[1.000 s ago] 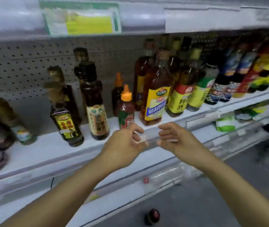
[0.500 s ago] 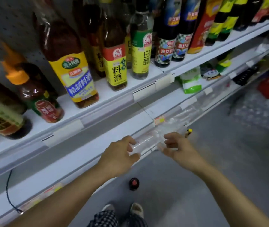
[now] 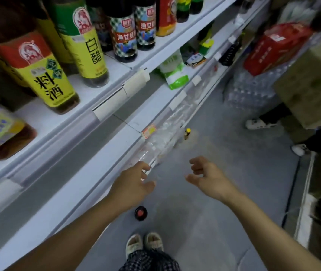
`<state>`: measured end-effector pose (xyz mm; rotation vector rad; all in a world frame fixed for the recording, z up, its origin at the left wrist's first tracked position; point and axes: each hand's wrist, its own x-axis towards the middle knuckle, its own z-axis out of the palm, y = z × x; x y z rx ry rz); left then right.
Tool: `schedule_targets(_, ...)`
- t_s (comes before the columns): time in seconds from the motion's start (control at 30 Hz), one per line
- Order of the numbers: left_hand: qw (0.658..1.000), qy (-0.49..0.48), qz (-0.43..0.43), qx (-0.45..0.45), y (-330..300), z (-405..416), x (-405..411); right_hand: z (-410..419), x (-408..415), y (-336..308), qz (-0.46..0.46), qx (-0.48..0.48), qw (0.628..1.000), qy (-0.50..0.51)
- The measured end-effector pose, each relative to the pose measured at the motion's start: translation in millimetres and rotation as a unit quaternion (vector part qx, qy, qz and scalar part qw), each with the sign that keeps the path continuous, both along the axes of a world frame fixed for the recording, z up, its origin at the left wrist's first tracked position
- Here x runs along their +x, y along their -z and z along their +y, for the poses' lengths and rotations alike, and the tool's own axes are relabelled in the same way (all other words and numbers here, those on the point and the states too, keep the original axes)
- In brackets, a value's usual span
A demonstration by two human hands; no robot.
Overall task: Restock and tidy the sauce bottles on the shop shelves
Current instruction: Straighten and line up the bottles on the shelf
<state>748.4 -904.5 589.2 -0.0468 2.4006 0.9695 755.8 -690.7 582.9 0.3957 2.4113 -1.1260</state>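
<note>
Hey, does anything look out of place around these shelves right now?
Yes. Two bottles stand on the floor rather than the shelves: a dark red-capped bottle near the person's feet, and a small yellow-capped bottle further along by the lowest shelf edge. Both hands, left hand and right hand, hold nothing.

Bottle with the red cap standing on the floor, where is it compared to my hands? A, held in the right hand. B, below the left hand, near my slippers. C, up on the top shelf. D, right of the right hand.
B: the bottle with the red cap stands on the grey floor just beneath the left hand, ahead of the slippers, while the right hand holds nothing.
</note>
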Motion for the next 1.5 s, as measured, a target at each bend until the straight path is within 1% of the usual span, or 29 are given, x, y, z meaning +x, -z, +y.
schedule_targets(0.1, 1.000, -0.010, -0.015, -0.014, 19.9, -3.9, -2.6, -2.8, -5.0, 14.9, -0.011, 0.005, 1.000, -0.022)
schedule_targets(0.27, 0.996, -0.065, -0.049, -0.028, 48.3, -10.7, 1.9, -8.5, -17.7, 53.1, -0.051, -0.007, 0.996, -0.076)
schedule_targets(0.43, 0.989, -0.133, -0.055, -0.037, 70.1, -15.7, 7.2, -10.9, -34.8, 88.3, -0.073, 0.005, 0.988, -0.135)
schedule_targets(0.57, 0.984, -0.158, -0.070, -0.044, 89.7, -19.9, 11.0, -15.9, -38.2, 111.1, -0.084, 0.013, 0.982, -0.166)
schedule_targets(0.73, 0.985, -0.131, -0.095, -0.060, 122.9, -30.7, 18.8, -32.4, -27.2, 145.0, -0.101, 0.001, 0.983, -0.152)
schedule_targets(0.83, 0.987, -0.087, -0.111, -0.071, 149.3, -41.6, 25.5, -49.1, -11.2, 172.4, -0.114, -0.003, 0.985, -0.132)
schedule_targets(0.97, 0.988, -0.018, -0.127, -0.082, 201.9, -60.0, 34.7, -74.5, 20.0, 222.5, -0.147, -0.011, 0.985, -0.085)
schedule_targets(1.17, 0.984, 0.030, -0.145, -0.100, 298.1, -85.5, 51.2, -115.8, 67.8, 313.5, -0.163, -0.005, 0.986, -0.022)
schedule_targets(1.3, 0.985, 0.042, -0.138, -0.095, 372.5, -88.0, 59.4, -133.6, 87.5, 383.9, -0.155, -0.010, 0.988, 0.020)
schedule_targets(1.5, 0.991, 0.033, -0.090, -0.093, 489.8, -83.7, 59.8, -136.8, 90.4, 496.2, -0.151, -0.020, 0.987, 0.059)
